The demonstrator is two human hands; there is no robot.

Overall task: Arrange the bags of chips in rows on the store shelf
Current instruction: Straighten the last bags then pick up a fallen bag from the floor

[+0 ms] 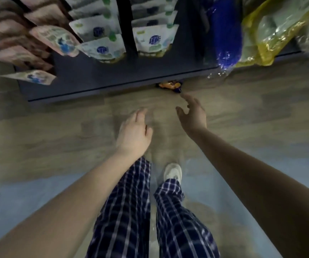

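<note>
An orange and dark blue chip bag [170, 86] lies on the floor, half hidden under the front edge of the dark shelf [112, 75]. My right hand [191, 113] reaches toward it with fingers spread, its fingertips just short of the bag and holding nothing. My left hand [134, 133] hangs over the floor with relaxed fingers, also empty. Rows of white pouches [154, 40] and pink pouches [56, 40] hang or stand above the shelf.
A blue bag [226, 34] and a yellow clear-plastic bag [273, 32] overhang the shelf's right end. The floor is wood-patterned. My plaid trouser legs [123, 211] and a white shoe [172, 171] are below my hands.
</note>
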